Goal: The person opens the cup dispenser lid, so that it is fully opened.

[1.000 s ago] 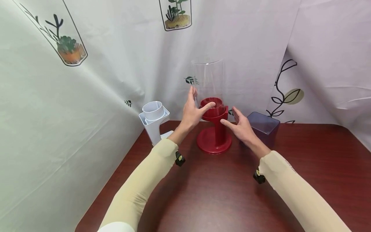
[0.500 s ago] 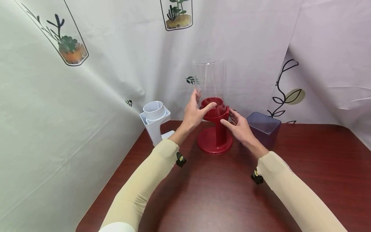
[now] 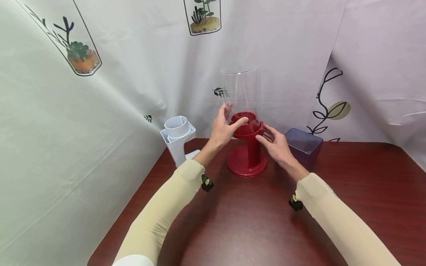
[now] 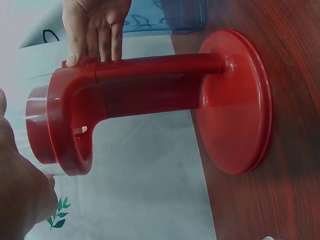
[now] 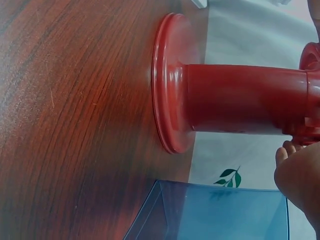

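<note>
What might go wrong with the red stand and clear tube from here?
The clear tube rises well above the red stand, so a sideways push might tip both. The right hand is beside the purple bin, so pulling back carelessly could bump it.

The stand (image 3: pixel 254 151) is red, the backdrop (image 3: pixel 286 55) leaf-patterned.
</note>
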Demonstrator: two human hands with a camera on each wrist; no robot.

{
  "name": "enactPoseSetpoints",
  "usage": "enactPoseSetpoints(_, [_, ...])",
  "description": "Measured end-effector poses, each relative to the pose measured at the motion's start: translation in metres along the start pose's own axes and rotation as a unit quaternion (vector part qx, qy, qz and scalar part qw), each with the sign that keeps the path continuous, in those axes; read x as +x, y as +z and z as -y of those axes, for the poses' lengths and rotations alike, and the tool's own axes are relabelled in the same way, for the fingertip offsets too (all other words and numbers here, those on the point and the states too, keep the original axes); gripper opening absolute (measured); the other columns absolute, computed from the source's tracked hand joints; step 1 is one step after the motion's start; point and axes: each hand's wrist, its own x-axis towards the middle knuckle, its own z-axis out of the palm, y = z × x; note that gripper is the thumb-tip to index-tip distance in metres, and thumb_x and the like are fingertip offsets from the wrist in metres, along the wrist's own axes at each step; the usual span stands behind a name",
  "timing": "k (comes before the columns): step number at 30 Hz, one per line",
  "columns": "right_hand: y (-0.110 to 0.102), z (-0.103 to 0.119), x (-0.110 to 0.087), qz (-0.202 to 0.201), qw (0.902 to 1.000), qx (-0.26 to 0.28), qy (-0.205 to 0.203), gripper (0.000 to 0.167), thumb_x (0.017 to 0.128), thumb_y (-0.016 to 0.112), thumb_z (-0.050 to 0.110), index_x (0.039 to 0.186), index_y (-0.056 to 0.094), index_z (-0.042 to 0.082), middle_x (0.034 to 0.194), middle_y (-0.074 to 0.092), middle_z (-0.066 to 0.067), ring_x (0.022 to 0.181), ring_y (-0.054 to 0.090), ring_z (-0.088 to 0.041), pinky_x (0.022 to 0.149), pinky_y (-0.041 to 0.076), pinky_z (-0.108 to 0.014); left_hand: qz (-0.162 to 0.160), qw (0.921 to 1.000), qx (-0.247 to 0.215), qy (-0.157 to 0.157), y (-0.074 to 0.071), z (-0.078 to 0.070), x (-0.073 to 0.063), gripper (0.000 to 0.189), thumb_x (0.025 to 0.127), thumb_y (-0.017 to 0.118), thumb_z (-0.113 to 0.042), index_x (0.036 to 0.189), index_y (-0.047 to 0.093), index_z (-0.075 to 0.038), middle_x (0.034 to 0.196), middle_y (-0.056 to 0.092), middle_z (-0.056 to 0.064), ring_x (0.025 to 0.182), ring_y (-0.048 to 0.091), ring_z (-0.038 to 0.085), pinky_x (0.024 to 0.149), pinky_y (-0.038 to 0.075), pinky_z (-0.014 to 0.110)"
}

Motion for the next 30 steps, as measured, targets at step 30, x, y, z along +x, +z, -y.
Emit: enactPoseSetpoints(30, [-0.019,0.016,-0.029,0.013,0.9987,-0.048,-0.013,0.058,0.101,0.075,0.013,0.153,0.053,-0.002,0.139,0.066,-0.024,0.131,0.063,-0.036,0.1,0.051,-0.015,0.015,0.9995,-0.004,0.029,-0.007,-0.013,-0.024,0.088,0.09,0.084,-0.042,0.161,0.041,-0.012,0.159,0.054,0.003,0.145,0.051,0.014,0.116,0.045,0.033])
